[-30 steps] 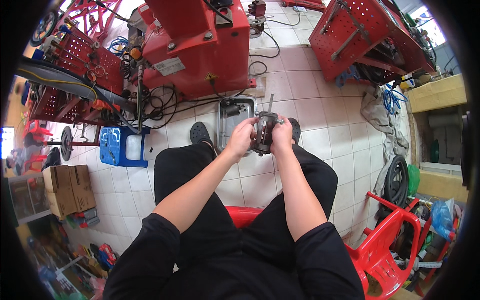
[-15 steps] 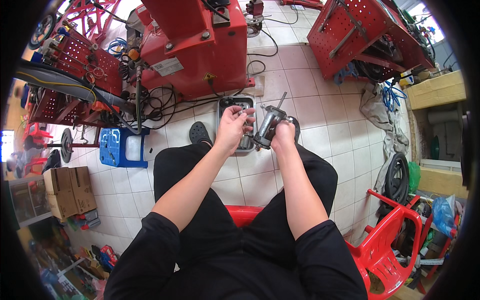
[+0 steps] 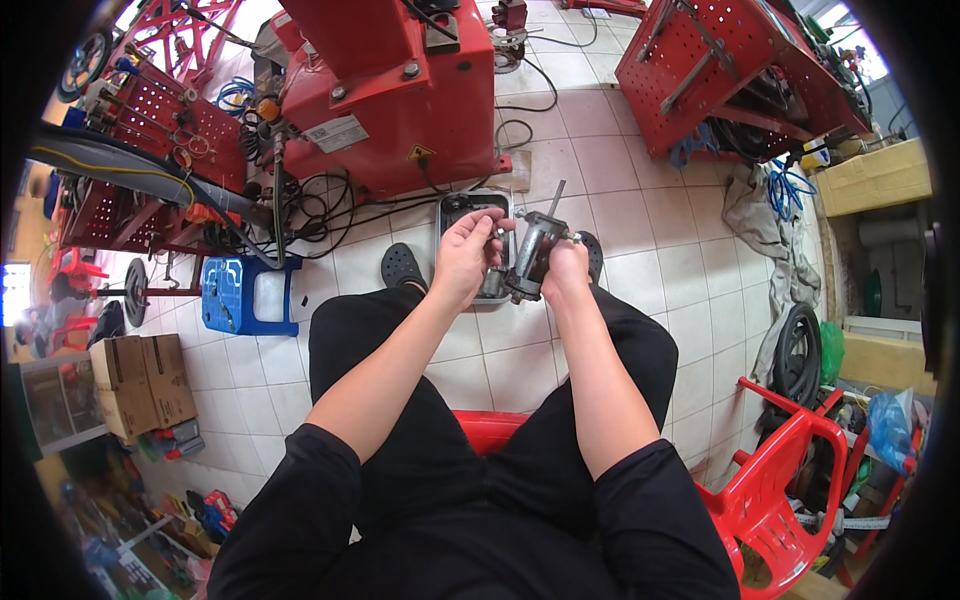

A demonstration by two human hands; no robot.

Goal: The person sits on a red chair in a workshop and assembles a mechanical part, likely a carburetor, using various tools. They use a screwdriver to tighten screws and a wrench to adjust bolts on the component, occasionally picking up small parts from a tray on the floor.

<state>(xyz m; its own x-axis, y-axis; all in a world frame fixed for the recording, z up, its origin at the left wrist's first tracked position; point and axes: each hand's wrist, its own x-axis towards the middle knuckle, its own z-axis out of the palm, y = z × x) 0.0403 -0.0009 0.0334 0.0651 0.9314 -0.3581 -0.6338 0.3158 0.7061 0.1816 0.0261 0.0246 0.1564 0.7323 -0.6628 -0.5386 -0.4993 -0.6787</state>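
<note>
My right hand [image 3: 567,268] grips a dark metal cylinder [image 3: 536,255] by its right side. Flanged end pieces cap it, and a thin rod sticks out of its far end. The cylinder stands tilted between my knees, over the right edge of a grey metal tray [image 3: 439,240]. Just left of it, my left hand [image 3: 464,258] is held over the tray with thumb and fingertips pinched together. Something small and pale shows at those fingertips, too small to name. Dark metal parts [image 3: 490,285] lie in the tray, partly hidden by my left hand.
A big red machine [image 3: 400,130] stands beyond the tray, with black cables [image 3: 325,205] on the tiles. To the left are a blue stool [image 3: 225,295] and cardboard boxes [image 3: 140,385]. A red chair [image 3: 785,500] stands right, below a red perforated cart [image 3: 690,80].
My left fingers have closed from a looser spread into a pinch, slightly nearer the cylinder. The cylinder has turned a little in my right hand's grip.
</note>
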